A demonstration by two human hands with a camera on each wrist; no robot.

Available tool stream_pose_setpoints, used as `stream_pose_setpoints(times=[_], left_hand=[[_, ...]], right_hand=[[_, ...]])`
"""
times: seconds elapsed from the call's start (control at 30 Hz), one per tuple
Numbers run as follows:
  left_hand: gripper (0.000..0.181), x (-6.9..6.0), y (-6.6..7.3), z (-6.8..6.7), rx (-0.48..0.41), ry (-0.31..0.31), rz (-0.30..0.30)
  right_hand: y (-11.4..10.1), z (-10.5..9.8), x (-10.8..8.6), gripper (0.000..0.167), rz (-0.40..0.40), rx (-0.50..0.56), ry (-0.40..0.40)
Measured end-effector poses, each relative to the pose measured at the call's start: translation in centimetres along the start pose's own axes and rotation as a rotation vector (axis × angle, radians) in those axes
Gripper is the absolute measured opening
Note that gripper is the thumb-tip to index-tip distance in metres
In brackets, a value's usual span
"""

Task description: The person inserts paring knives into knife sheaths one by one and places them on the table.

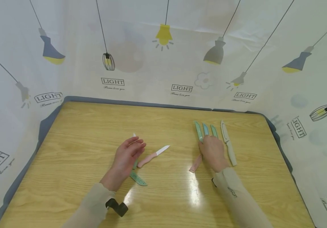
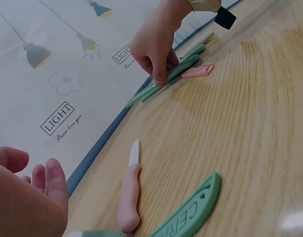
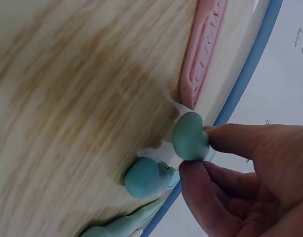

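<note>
My right hand (image 1: 213, 152) pinches the handle of a green knife (image 3: 188, 136) between thumb and fingers. In the head view its sheathed blade pokes out beyond the hand, among a green sheath (image 1: 199, 130), a blue sheath (image 1: 206, 129) and another green sheath (image 1: 214, 130). A pink sheath (image 1: 195, 163) lies beside that hand. My left hand (image 1: 125, 158) hovers with relaxed fingers, holding nothing. Near it lie a pink-handled knife (image 2: 129, 200) with a bare white blade and a loose green sheath (image 2: 193, 210). Another green-handled knife is mostly hidden under the left hand.
A cream knife (image 1: 229, 144) lies to the right of the right hand. The wooden table (image 1: 95, 126) has a grey-blue edge at the back and sides. A white curtain (image 1: 152, 72) printed with lamps surrounds it.
</note>
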State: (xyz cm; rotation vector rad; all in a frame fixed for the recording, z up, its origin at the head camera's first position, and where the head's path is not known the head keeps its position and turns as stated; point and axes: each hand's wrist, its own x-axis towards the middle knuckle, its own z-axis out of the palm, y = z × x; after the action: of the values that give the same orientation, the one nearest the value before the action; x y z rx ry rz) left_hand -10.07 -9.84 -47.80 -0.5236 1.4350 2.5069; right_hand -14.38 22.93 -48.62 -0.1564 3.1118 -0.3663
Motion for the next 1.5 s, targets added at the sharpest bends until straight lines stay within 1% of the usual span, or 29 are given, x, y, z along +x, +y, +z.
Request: stream_pose_setpoints(times=[0.1, 0.2, 0.37, 0.43, 0.53, 0.67, 0.8, 1.0, 1.17, 1.2, 1.23, 1.3, 1.4, 1.43, 1.5], left_hand=[[0.044, 0.0, 0.2, -0.2, -0.008, 0.001, 0.009], [0.041, -0.1, 0.5, -0.5, -0.036, 0.01, 0.012], [0.033, -0.1, 1.0, -1.1, -0.067, 0.028, 0.03], [0.032, -0.2, 1.2, -1.4, -0.061, 0.036, 0.043], [0.033, -0.2, 1.6, -1.9, -0.027, 0.055, 0.065], [0.036, -0.1, 1.8, -2.5, 0.007, 0.08, 0.081], [0.04, 0.0, 1.9, -3.1, 0.006, 0.092, 0.078], [0.04, 0.1, 2.0, -3.5, -0.006, 0.103, 0.06], [0.041, 0.1, 2.0, -3.5, -0.001, 0.107, 0.055], [0.041, 0.0, 2.1, -3.5, 0.002, 0.107, 0.054], [0.041, 0.0, 2.1, -3.4, 0.005, 0.109, 0.053], [0.041, 0.0, 2.1, -3.4, 0.015, 0.112, 0.051], [0.043, -0.1, 2.2, -3.5, 0.063, 0.108, 0.059], [0.044, 0.0, 2.2, -3.5, 0.083, 0.106, 0.063], [0.047, 0.1, 2.2, -3.5, 0.136, 0.101, 0.077]], right_hand=[[0.0, 0.0, 0.0, 0.049, -0.01, 0.0, 0.011], [-0.1, 0.0, 0.1, 0.049, -0.018, -0.004, 0.017], [-0.3, -0.1, 0.3, 0.046, -0.01, -0.027, -0.008], [-0.3, 0.0, 0.4, 0.045, 0.0, -0.028, -0.02], [-0.4, 0.1, 0.5, 0.045, 0.004, -0.032, -0.027], [-0.3, 0.1, 0.5, 0.047, 0.0, -0.038, -0.03], [-0.3, 0.1, 0.7, 0.046, 0.007, -0.04, -0.04], [-0.4, 0.3, 0.9, 0.046, 0.013, -0.031, -0.052], [-0.3, 0.3, 0.9, 0.048, 0.011, 0.002, -0.06], [-0.3, 0.2, 0.8, 0.047, 0.002, -0.015, -0.065], [-0.3, 0.1, 0.8, 0.047, 0.017, -0.007, -0.067], [-0.4, -0.2, 0.6, 0.044, 0.037, -0.001, -0.063], [-0.5, -0.9, 0.1, 0.035, 0.066, 0.017, -0.045], [-0.6, -1.2, -0.1, 0.035, 0.087, 0.044, -0.031], [-0.6, -1.5, -0.4, 0.036, 0.087, 0.051, -0.003]])
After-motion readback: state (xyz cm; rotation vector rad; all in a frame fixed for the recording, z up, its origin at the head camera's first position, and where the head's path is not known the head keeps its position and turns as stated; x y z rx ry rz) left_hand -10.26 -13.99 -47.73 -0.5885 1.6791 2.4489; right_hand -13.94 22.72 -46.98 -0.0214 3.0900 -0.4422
